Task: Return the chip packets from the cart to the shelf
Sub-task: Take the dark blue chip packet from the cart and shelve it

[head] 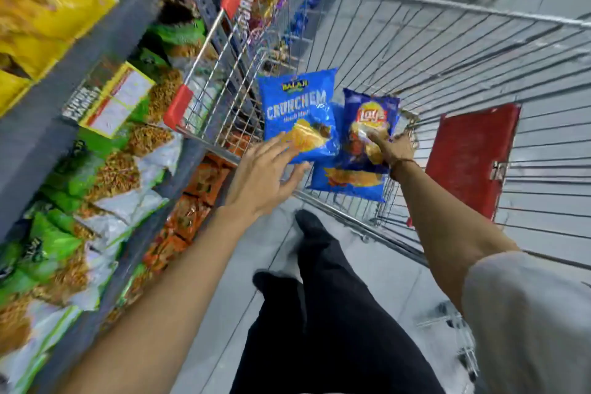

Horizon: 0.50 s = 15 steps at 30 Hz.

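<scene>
Left hand (265, 176), open, touches the Crunchem packet's (299, 112) lower edge, its length running away; right hand (391, 150) pinches the Lay's packet (367, 125) beside it.

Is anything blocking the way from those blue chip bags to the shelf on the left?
Only the cart's wire side wall stands between the Crunchem bag, the Lays bag and the shelf; they must be lifted over it.
</scene>
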Tool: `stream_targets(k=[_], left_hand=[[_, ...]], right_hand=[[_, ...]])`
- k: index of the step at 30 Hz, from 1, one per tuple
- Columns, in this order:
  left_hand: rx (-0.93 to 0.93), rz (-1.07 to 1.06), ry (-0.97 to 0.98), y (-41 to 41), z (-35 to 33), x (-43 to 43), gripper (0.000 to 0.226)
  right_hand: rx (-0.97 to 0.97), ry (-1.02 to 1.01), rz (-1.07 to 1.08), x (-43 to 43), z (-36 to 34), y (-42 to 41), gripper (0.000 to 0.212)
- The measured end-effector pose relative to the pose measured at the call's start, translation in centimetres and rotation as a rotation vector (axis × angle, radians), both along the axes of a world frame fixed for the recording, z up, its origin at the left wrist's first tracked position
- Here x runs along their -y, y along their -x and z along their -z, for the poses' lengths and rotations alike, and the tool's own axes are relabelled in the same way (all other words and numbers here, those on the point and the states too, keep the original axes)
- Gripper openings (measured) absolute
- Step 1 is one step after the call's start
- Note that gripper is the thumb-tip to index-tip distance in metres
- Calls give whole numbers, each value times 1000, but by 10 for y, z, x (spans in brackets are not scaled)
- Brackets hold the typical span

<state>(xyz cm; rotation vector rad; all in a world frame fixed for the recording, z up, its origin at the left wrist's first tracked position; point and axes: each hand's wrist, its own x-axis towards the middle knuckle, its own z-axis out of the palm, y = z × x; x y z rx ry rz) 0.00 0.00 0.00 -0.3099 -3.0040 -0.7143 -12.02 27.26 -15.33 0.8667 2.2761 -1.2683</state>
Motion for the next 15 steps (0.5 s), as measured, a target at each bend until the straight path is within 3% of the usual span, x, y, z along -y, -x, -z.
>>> stream_targets(k=[1, 5, 9, 14, 15], left_hand=[[-3, 6, 17, 1, 1, 0, 43], [53, -24, 56, 2, 1, 0, 46], [36, -34, 77, 1, 3, 1, 45], [68, -40, 107, -1, -4, -2, 47], [80, -41, 123, -2, -4, -2, 47]], right_hand=[[-4, 69, 59, 1, 8, 0, 125], [62, 151, 113, 21, -13, -13, 75], [115, 257, 174, 27, -15, -10, 82], [104, 302, 199, 31, -31, -7, 68], [117, 326, 190, 32, -36, -9, 77]])
